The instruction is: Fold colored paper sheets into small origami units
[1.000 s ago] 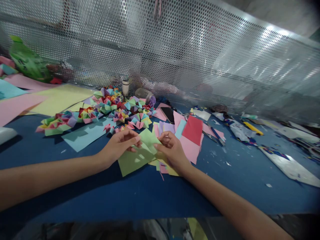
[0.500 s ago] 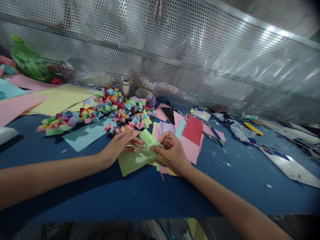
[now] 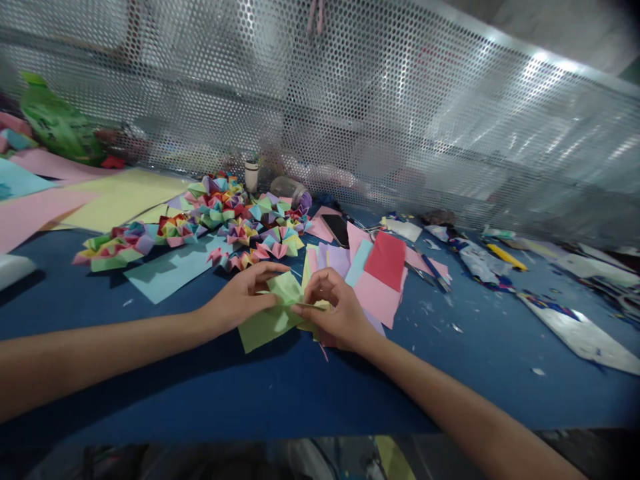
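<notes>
In the head view, two bare hands worked close together over the middle of a blue desk [image 3: 225,400]. The right hand [image 3: 337,307] pinched a small green paper [image 3: 286,287] between its thumb and fingers. The left hand [image 3: 245,297] was bent around the other side of that paper, with its thumb near the edge. I could not tell if the left hand was gripping it or just touching it. The small green paper was bent and stood up a bit, between the two hands and just over a flat green sheet [image 3: 257,335] on the desk.

Behind the left hand lay a big heap of folded paper shapes [image 3: 235,210] in lots of colors. Some of them sat on a light blue sheet [image 3: 167,280]. A clear jar [image 3: 285,189] lay on its side behind the heap, and a little white bottle [image 3: 251,177] stood next to it. Past the right hand was a red paper [image 3: 386,257] on top of a pink paper [image 3: 377,300]. A black phone [image 3: 336,230] lay near them. Farther right was a yellow stick [image 3: 507,257]. A silver wall full of holes [image 3: 360,100] ran along the back.
</notes>
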The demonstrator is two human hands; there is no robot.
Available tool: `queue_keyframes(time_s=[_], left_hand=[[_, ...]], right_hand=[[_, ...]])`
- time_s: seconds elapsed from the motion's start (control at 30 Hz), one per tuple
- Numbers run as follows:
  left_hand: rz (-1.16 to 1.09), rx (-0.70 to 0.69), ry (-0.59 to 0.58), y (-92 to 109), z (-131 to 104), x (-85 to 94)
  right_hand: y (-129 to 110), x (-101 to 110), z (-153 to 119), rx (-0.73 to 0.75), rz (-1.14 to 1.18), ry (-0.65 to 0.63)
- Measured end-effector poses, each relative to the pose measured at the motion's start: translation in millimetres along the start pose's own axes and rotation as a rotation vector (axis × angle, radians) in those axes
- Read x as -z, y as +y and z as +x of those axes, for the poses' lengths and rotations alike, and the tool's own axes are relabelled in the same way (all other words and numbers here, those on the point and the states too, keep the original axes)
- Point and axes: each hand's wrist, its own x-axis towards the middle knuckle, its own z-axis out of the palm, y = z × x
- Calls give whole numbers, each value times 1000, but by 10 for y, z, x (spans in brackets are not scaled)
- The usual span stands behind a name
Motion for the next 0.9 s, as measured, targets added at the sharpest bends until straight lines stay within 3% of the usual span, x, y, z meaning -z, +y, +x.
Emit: queue_keyframes(time_s=[0.27, 0.53, 0.7, 0.9], left_hand=[[57, -75, -24, -3, 17, 15], [39, 30, 10, 38, -15, -9], [44, -7, -7, 15, -18, -1], [3, 67, -11, 47, -38, -18]], right_hand=[[-57, 30, -12, -7, -77, -114], [-83, 71, -26, -117, -20, -162], [39, 20, -5, -198, 83, -30], [102, 4, 19, -196, 90, 117]])
